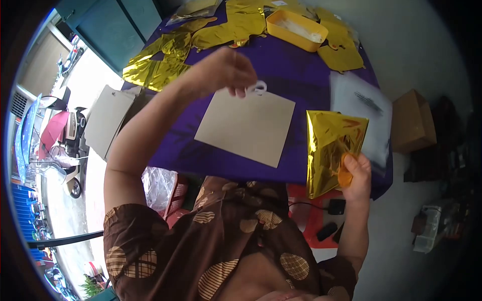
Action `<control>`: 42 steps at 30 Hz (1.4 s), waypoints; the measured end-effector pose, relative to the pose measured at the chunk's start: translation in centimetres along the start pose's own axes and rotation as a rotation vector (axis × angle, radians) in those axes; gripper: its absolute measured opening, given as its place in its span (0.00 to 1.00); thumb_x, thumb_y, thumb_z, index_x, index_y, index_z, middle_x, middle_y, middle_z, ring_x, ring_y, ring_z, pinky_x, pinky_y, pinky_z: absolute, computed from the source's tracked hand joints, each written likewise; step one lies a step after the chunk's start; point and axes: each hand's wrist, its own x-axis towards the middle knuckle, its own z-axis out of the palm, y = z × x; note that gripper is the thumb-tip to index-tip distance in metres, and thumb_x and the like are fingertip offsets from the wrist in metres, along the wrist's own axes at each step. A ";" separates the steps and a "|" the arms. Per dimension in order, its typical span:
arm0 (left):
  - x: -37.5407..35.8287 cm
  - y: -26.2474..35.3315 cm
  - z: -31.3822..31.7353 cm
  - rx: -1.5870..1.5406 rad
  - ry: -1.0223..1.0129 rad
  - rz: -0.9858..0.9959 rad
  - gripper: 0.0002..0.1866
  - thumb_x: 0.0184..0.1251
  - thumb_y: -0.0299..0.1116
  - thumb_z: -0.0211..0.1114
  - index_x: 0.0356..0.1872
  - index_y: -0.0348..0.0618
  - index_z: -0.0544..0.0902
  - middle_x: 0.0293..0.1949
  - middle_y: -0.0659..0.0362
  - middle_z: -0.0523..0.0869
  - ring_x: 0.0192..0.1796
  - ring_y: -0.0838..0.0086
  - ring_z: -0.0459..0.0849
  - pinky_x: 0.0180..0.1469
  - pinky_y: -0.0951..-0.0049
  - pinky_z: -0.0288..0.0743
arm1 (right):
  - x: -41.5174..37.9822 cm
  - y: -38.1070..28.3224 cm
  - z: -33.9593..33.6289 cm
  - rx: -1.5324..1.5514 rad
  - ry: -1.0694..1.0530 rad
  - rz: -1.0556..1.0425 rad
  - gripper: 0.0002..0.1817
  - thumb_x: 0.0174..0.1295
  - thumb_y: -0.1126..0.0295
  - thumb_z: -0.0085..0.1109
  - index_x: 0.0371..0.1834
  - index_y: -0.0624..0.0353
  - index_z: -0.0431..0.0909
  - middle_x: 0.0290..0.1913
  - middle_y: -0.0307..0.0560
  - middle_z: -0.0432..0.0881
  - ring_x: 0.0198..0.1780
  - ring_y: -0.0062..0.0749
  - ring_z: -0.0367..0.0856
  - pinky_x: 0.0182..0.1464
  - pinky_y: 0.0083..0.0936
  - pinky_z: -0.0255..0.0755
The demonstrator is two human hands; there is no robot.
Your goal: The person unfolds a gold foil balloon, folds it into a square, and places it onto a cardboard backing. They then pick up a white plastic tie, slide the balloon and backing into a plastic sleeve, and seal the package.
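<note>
My left hand [228, 70] hovers over the top edge of a beige card [246, 125], its fingers curled inward. Whatever it may hold is hidden. Just beyond its fingertips, a small white loop [260, 88] shows at the card's top edge. The card lies flat and slightly turned on the purple cloth [175, 155]. At the right front of the table, my right hand [357, 175] grips a folded, shiny gold foil packet [329, 145]. An orange piece [345, 175] shows at its thumb.
Gold foil pieces [228, 32] lie along the far side, beside a yellow tray [296, 31]. Clear plastic sleeves [364, 105] sit at the right edge, near a cardboard box [412, 122]. Grey-beige boards [108, 120] stand at the left.
</note>
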 end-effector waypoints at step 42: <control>-9.9 -6.2 7.5 0.687 0.214 0.473 0.20 0.59 0.33 0.70 0.53 0.40 0.82 0.62 0.50 0.77 0.57 0.56 0.76 0.59 0.57 0.70 | 13.5 -3.6 7.7 -0.304 -0.425 0.266 0.20 0.65 0.72 0.63 0.57 0.72 0.77 0.49 0.50 0.86 0.46 0.25 0.86 0.53 0.22 0.80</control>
